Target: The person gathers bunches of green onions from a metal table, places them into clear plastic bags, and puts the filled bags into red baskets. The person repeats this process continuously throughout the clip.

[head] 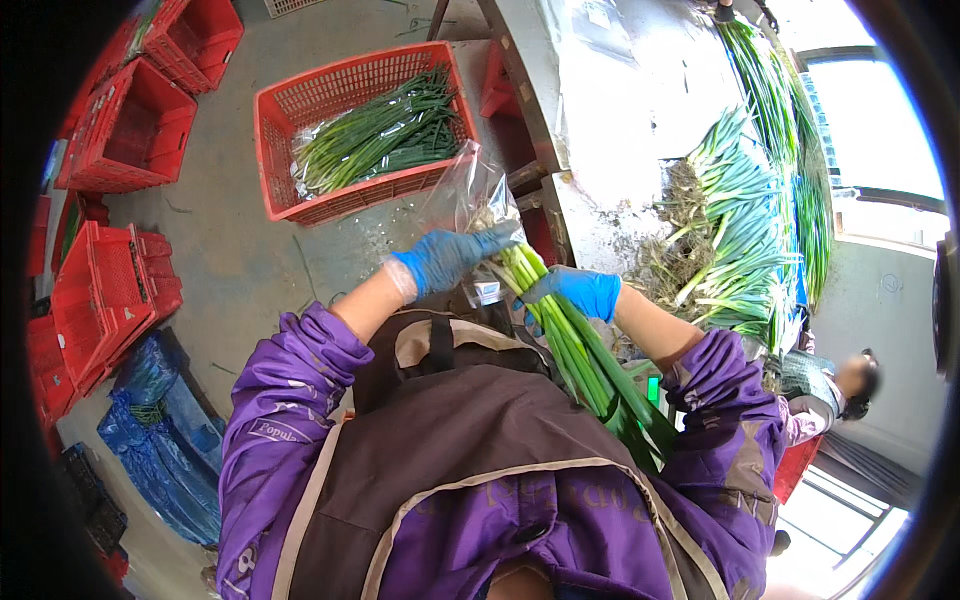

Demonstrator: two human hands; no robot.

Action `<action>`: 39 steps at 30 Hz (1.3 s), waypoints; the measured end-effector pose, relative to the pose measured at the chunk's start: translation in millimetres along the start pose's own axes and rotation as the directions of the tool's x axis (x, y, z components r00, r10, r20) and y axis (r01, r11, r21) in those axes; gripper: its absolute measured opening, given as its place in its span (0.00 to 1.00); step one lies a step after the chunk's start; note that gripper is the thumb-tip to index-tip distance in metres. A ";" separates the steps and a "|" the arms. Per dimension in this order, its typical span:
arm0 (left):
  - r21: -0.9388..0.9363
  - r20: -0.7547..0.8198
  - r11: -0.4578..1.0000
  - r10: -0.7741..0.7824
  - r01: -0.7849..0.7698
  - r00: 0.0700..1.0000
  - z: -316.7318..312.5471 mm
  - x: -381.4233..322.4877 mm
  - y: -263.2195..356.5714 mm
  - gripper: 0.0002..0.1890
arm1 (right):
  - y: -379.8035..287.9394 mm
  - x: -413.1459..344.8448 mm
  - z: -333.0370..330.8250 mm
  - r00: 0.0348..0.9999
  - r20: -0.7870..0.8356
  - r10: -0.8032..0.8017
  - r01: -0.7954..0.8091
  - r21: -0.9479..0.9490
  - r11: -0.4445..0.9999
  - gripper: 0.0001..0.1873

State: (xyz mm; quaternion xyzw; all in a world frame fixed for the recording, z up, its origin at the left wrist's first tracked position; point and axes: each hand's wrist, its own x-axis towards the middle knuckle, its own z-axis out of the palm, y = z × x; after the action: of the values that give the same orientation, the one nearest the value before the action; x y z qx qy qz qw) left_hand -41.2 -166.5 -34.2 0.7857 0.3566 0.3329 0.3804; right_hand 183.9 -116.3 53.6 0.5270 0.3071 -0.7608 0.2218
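A bunch of leeks or large green onions lies slantwise before me, its pale root ends up and to the left, its dark leaves down by my right sleeve. My right hand, in a blue glove, is closed around the stalks. At the root end my left hand, also in a blue glove, grips the edge of a clear plastic bag. The bag covers the root ends. Part of my right hand's fingers is hidden behind the stalks.
A red plastic crate on the floor holds bagged green onions. More red crates stand at the left. On the worktable lie rooted leeks and long green onions. Another person is at the right.
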 end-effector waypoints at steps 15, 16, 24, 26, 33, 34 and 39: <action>0.021 0.161 0.997 -0.073 0.071 0.984 -2.7 -23.2 -61.3 0.20 | -12.6 89.2 44.2 0.973 0.155 -0.170 0.055 0.562 0.826 0.25; 0.079 0.083 0.997 0.012 -0.019 0.996 0.7 -23.4 -68.4 0.14 | -8.0 86.8 46.3 0.955 0.193 -0.226 0.052 0.640 0.766 0.28; 0.104 0.096 0.955 -0.287 0.277 0.953 2.3 -40.5 -151.8 0.25 | 38.1 52.3 67.9 0.937 0.009 -0.349 0.295 0.517 0.804 0.48; 0.080 0.149 0.973 -0.227 0.217 0.962 9.9 -47.3 -151.5 0.31 | 44.0 48.6 68.8 0.935 0.001 -0.354 0.313 0.467 0.827 0.48; -0.135 0.352 0.893 -0.363 0.430 0.863 32.1 -63.8 -117.3 0.50 | 41.6 72.4 63.2 0.933 0.115 -0.341 0.222 0.560 0.798 0.49; -0.138 0.326 0.891 -0.371 0.432 0.870 34.0 -65.6 -117.8 0.51 | 40.4 75.9 61.8 0.931 0.135 -0.338 0.203 0.578 0.790 0.50; -0.234 0.300 0.850 -0.399 0.472 0.867 47.3 -71.0 -141.8 0.55 | 28.4 85.7 53.1 0.921 0.199 -0.336 0.132 0.650 0.748 0.51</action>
State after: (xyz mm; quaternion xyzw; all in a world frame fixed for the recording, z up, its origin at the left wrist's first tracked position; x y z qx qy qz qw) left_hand -84.3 -176.6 -193.6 0.6510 0.4231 0.1898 0.6010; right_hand 137.6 -175.0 -19.8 0.4036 0.0641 -0.9125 -0.0193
